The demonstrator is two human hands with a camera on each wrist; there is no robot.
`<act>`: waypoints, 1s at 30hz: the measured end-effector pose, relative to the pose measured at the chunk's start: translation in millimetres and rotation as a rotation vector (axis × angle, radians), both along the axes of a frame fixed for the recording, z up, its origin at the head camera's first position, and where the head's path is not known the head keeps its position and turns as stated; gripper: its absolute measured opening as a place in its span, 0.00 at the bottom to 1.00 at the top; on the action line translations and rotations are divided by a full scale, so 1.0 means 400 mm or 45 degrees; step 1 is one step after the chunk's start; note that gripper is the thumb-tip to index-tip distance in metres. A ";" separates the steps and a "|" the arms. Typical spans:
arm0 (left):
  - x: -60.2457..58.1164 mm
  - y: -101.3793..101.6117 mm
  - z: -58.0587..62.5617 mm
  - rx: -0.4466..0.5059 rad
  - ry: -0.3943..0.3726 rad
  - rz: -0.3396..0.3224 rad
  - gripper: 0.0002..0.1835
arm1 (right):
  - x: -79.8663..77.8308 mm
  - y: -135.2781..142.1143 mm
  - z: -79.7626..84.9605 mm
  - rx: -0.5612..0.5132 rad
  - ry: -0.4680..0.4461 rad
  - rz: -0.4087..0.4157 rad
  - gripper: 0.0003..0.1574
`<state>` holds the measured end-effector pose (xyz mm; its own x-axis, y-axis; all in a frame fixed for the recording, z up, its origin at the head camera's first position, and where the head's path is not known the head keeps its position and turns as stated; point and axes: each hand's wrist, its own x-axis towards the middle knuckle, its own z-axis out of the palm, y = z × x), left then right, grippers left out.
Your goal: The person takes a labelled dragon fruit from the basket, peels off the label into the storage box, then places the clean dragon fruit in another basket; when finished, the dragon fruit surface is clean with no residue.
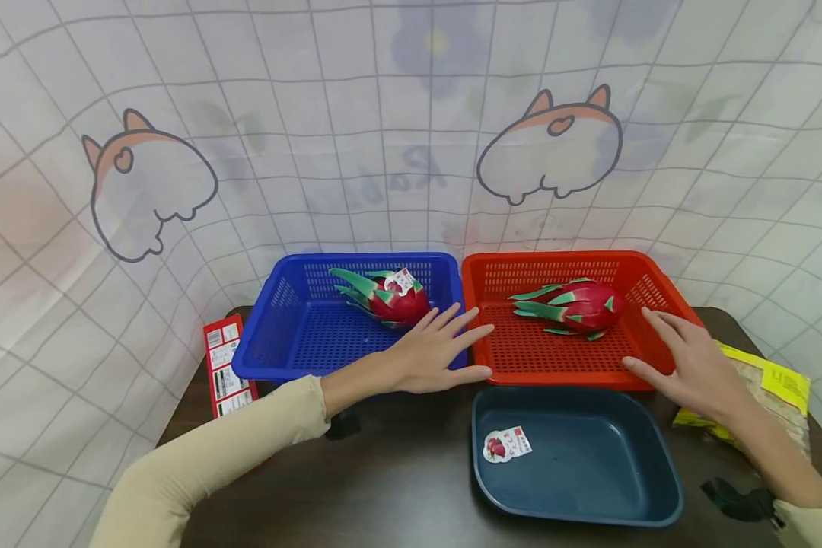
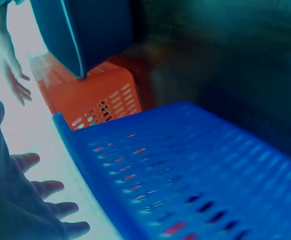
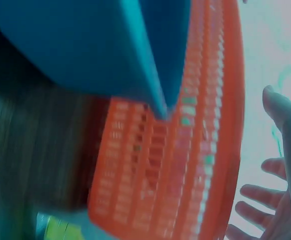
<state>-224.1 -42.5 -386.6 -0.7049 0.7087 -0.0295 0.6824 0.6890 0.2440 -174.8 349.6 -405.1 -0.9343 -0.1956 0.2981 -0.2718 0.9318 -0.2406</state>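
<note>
With its fingers spread, my left hand (image 1: 431, 356) hovers over the front right corner of a blue plastic basket (image 1: 263, 339). A dragon fruit (image 1: 400, 306) bearing a white label lies in that basket, just behind the fingertips. Beside it stands a red basket (image 1: 562, 377) with a second dragon fruit (image 1: 592, 306) lying on its side. My right hand (image 1: 699, 369) is above this basket's right end, thumb apart from the fingers, holding nothing. Both hands also show empty in the wrist views, the left hand (image 2: 15, 195) near the blue rim and the right hand (image 3: 285, 185) near the red rim.
A dark blue-grey tray (image 1: 589, 464) stands in front of the red basket, with a dragon-fruit label (image 1: 508, 444) inside. A red-edged package (image 1: 222, 361) lies at the left, a yellow bag (image 1: 784, 388) at the right. A patterned curtain (image 1: 397, 137) hangs behind the dark table (image 1: 356, 472).
</note>
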 end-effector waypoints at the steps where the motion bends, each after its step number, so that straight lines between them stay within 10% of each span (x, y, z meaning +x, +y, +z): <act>1: 0.003 -0.014 -0.005 0.020 -0.008 0.024 0.40 | -0.006 -0.016 0.000 0.028 0.013 0.034 0.56; 30: 0.069 -0.299 -0.070 0.283 0.149 0.635 0.42 | -0.174 -0.352 0.052 0.271 -0.170 0.461 0.50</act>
<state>-196.4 -162.1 -414.8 -0.9460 0.2689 0.1809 0.3183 0.8759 0.3626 -244.2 208.8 -384.1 -0.8219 -0.5613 0.0971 -0.5693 0.8149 -0.1090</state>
